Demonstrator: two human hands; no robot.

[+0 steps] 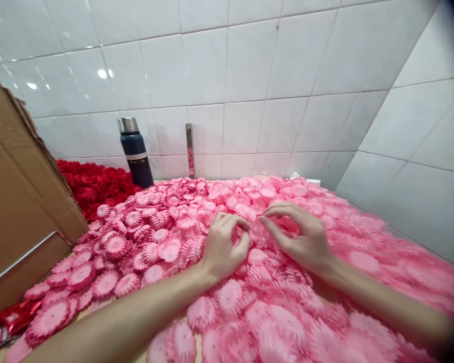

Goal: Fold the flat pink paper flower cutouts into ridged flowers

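Note:
Pink frilled paper discs [170, 249] lie heaped over the surface, darker pink toward the left and paler toward the right. Over the middle of the heap is my left hand [225, 244], its fingers curved and its thumb apart from the index finger, with nothing visible between them. Just to its right my right hand [302, 234] hovers with thumb and index finger apart, their tips pointing at the left hand. No held object shows in it. The two hands do not touch each other.
A dark blue bottle [136, 156] stands at the back left beside a red pile [98, 184]. Cardboard [26, 166] rises at the left edge, with a shiny red wrapper [17, 315] below. A metal strip [189, 151] is against the white tiled wall [249, 65].

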